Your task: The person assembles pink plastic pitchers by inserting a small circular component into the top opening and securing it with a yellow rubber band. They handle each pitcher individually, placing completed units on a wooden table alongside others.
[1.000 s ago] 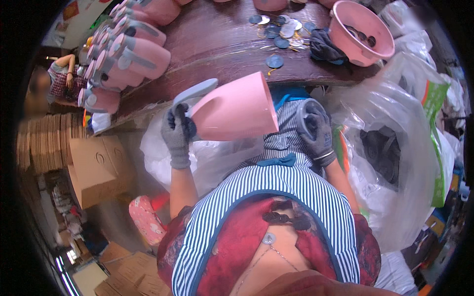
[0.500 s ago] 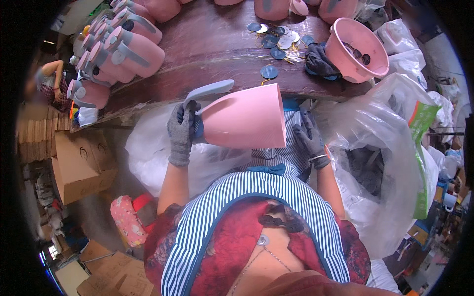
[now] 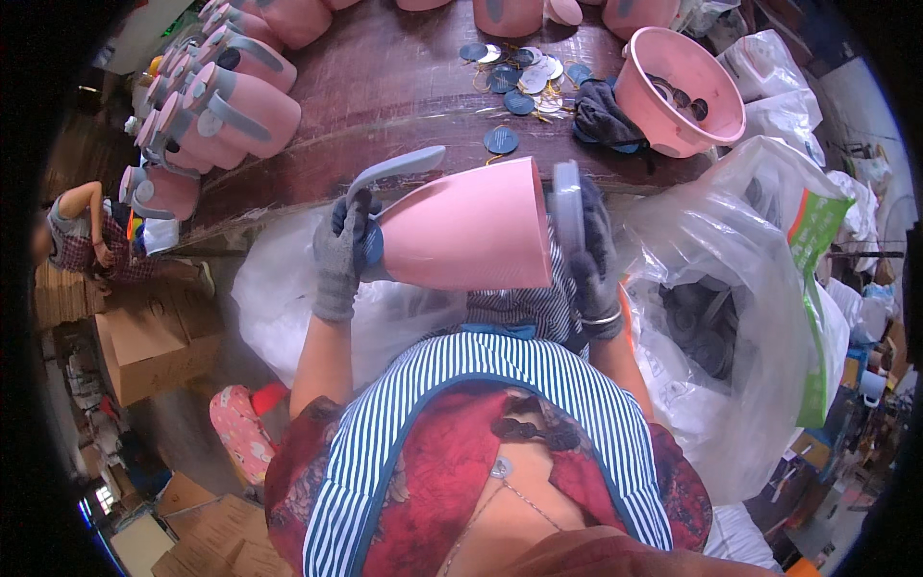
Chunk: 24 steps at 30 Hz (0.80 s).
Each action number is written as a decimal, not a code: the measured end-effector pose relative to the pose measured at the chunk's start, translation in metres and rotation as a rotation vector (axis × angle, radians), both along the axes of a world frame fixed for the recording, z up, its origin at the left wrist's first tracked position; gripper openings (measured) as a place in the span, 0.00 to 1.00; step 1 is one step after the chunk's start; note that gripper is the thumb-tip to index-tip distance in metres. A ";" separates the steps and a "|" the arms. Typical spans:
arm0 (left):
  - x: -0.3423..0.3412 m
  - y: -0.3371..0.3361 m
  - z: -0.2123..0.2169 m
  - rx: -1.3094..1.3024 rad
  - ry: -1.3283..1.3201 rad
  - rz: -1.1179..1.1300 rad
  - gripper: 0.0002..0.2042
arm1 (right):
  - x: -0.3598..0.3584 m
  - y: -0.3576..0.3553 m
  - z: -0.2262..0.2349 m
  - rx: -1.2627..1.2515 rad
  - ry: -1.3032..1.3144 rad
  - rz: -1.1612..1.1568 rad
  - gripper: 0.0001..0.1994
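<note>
A pink jug [image 3: 461,226] with a grey handle [image 3: 399,165] lies on its side in the air before my apron. My gloved left hand [image 3: 338,248] is closed around its narrow grey end, by the root of the handle. The wide end faces right. There my gloved right hand [image 3: 596,250] holds a round grey base cap [image 3: 568,210], seen edge-on, just apart from the jug's rim. Some fingers of that hand are hidden behind the cap.
Similar pink jugs [image 3: 252,111] stand along the table's left and far edges. Round tags [image 3: 519,79], a dark cloth [image 3: 604,115] and a pink basin [image 3: 723,96] are on the table [image 3: 385,87]. A plastic bag of grey discs [image 3: 707,332] is at right; a person [image 3: 91,231] is at far left.
My right hand, bare of any visible object before, has risen with the grey base cap to the jug's wide end. The jug has shifted slightly left in view. The person at far left has moved.
</note>
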<state>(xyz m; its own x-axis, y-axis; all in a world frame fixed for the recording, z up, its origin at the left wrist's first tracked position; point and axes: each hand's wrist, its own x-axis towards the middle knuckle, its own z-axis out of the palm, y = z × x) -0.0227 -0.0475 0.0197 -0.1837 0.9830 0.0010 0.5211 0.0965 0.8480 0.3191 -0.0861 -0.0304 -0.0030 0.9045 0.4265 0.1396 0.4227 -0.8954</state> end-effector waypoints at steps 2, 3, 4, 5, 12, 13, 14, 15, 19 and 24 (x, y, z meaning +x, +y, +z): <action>0.007 0.000 0.007 0.027 -0.055 -0.001 0.18 | -0.013 0.007 0.039 0.163 -0.080 0.086 0.36; 0.009 0.001 0.009 0.040 -0.083 -0.002 0.18 | -0.013 0.011 0.040 0.237 -0.133 0.128 0.38; 0.006 0.001 0.011 0.029 -0.087 -0.013 0.18 | -0.013 0.010 0.042 0.240 -0.151 0.143 0.40; 0.002 0.002 0.013 0.018 -0.092 -0.024 0.17 | -0.013 0.008 0.045 0.242 -0.169 0.157 0.42; 0.012 0.001 0.048 0.086 -0.182 0.020 0.14 | -0.021 0.012 0.042 0.303 -0.035 0.172 0.45; 0.014 0.000 0.050 0.082 -0.179 0.038 0.14 | -0.022 0.014 0.045 0.314 -0.011 0.192 0.45; 0.017 0.001 0.051 0.101 -0.213 0.059 0.12 | -0.022 0.016 0.046 0.325 0.014 0.212 0.46; 0.019 -0.001 0.053 0.177 -0.113 0.046 0.12 | -0.020 0.015 0.044 0.323 -0.004 0.199 0.46; 0.030 -0.011 0.072 0.415 0.088 0.021 0.11 | -0.010 0.018 0.039 0.326 -0.027 0.165 0.47; 0.027 0.001 0.091 0.572 0.206 -0.032 0.13 | -0.012 0.027 0.056 0.343 -0.045 0.117 0.47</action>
